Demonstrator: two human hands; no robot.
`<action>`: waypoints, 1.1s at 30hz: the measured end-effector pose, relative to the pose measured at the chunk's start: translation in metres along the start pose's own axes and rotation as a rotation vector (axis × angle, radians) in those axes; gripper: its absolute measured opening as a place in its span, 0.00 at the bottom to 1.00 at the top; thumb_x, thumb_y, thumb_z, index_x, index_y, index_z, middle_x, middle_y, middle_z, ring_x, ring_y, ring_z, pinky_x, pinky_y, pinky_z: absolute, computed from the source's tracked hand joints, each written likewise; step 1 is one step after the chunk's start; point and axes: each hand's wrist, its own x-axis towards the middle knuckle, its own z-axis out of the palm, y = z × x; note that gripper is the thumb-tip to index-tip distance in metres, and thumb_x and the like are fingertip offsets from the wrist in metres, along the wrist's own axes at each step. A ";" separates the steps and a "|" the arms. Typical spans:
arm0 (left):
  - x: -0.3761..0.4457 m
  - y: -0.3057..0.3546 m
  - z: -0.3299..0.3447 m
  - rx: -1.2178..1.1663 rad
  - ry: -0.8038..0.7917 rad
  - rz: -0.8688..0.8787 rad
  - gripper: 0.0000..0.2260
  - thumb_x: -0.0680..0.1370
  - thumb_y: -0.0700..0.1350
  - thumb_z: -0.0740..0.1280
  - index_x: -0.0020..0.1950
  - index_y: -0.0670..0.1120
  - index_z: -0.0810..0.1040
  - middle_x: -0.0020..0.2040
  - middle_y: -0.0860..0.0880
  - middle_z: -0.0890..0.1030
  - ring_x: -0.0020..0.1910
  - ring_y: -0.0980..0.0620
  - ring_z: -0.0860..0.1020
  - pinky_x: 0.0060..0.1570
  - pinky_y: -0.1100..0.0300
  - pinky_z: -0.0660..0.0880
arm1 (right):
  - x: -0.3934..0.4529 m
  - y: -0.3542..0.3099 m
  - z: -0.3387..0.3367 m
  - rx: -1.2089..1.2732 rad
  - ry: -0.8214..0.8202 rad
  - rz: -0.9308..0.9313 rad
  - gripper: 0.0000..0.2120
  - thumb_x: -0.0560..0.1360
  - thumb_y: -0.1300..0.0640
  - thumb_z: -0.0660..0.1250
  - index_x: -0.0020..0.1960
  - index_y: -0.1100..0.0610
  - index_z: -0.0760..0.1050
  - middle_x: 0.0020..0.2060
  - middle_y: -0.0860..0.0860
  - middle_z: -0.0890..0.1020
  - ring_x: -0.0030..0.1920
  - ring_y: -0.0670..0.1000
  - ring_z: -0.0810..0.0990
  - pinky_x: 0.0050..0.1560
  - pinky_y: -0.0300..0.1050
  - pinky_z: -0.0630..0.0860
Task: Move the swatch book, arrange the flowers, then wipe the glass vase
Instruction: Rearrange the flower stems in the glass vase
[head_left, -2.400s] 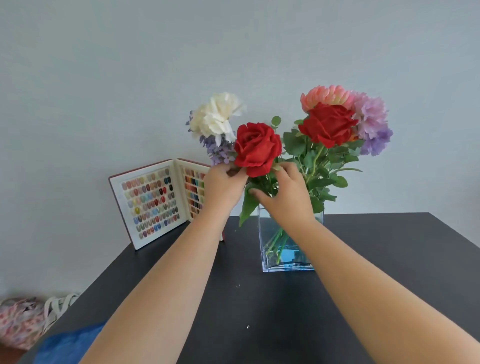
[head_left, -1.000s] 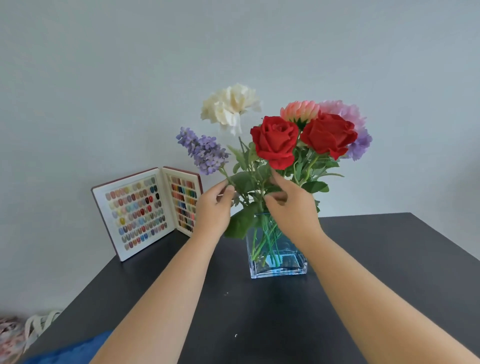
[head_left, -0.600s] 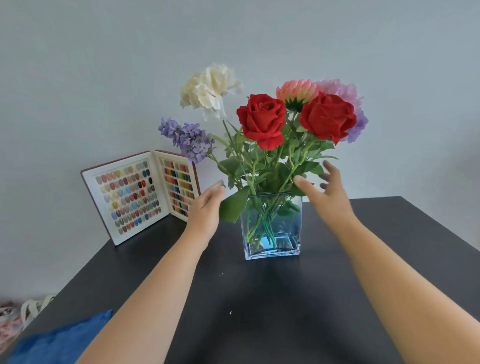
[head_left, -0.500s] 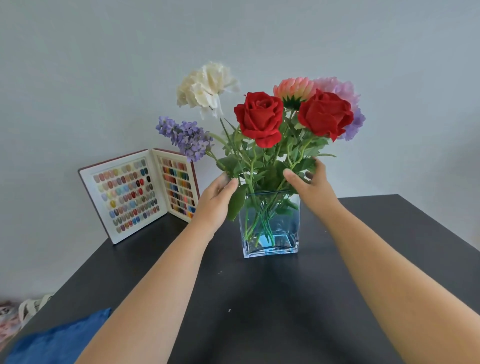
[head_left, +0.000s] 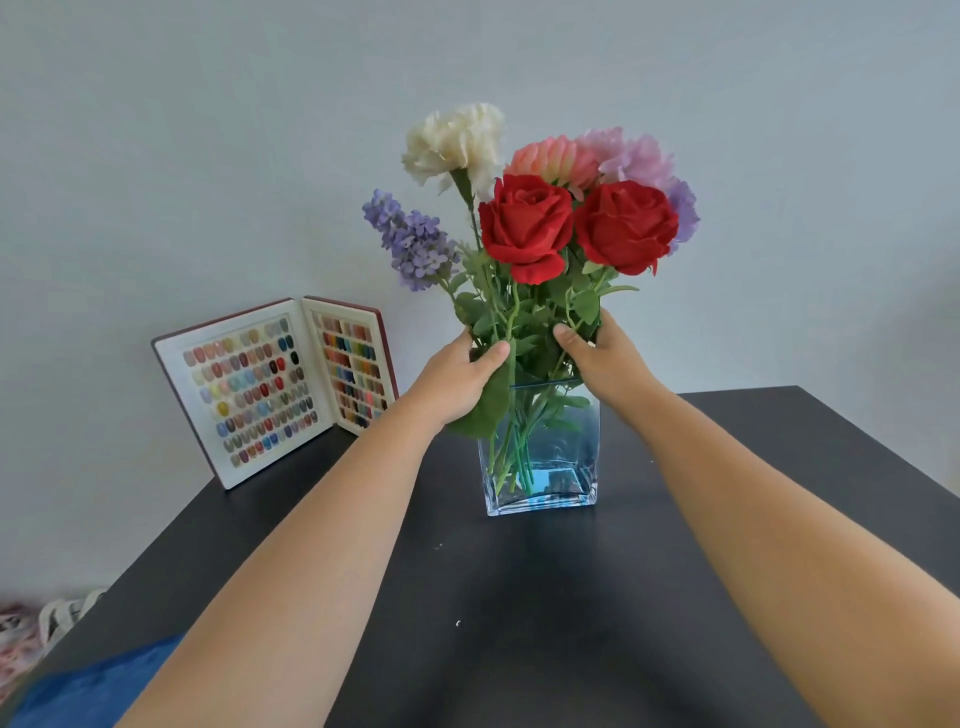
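A square glass vase (head_left: 550, 467) stands on the black table (head_left: 519, 597) and holds a bunch of flowers (head_left: 530, 223): two red roses, a white bloom, a lavender sprig, pink and lilac blooms. My left hand (head_left: 457, 379) grips the stems and leaves on the left side just above the vase rim. My right hand (head_left: 602, 353) cups the stems on the right side. The swatch book (head_left: 270, 384) stands open against the wall at the back left of the table.
A blue cloth (head_left: 98, 686) lies at the table's near left corner. A patterned bag with white straps (head_left: 31, 629) sits on the floor to the left. A grey wall runs close behind the table.
Both hands have closed in on the stems from either side and gathered the flowers together above the vase. The white bloom now stands more upright, closer to the roses.
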 end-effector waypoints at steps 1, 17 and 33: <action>0.001 0.001 0.002 0.021 0.019 -0.003 0.20 0.80 0.60 0.60 0.67 0.53 0.73 0.58 0.50 0.81 0.54 0.49 0.80 0.56 0.49 0.78 | 0.002 -0.001 0.000 -0.023 -0.005 0.004 0.22 0.76 0.42 0.63 0.66 0.50 0.68 0.59 0.50 0.79 0.60 0.55 0.76 0.63 0.60 0.70; 0.009 0.024 0.004 0.146 0.109 -0.020 0.20 0.83 0.51 0.58 0.33 0.45 0.66 0.31 0.49 0.68 0.29 0.50 0.68 0.30 0.57 0.62 | 0.009 -0.010 -0.010 0.065 -0.040 0.027 0.17 0.79 0.44 0.61 0.61 0.53 0.76 0.54 0.53 0.83 0.56 0.56 0.79 0.63 0.59 0.71; -0.008 -0.011 0.006 -0.251 0.163 -0.079 0.11 0.80 0.55 0.64 0.42 0.54 0.83 0.30 0.58 0.82 0.28 0.59 0.80 0.26 0.67 0.73 | -0.019 0.009 -0.010 0.107 0.036 -0.004 0.17 0.75 0.45 0.67 0.61 0.50 0.75 0.52 0.44 0.82 0.52 0.45 0.80 0.49 0.38 0.74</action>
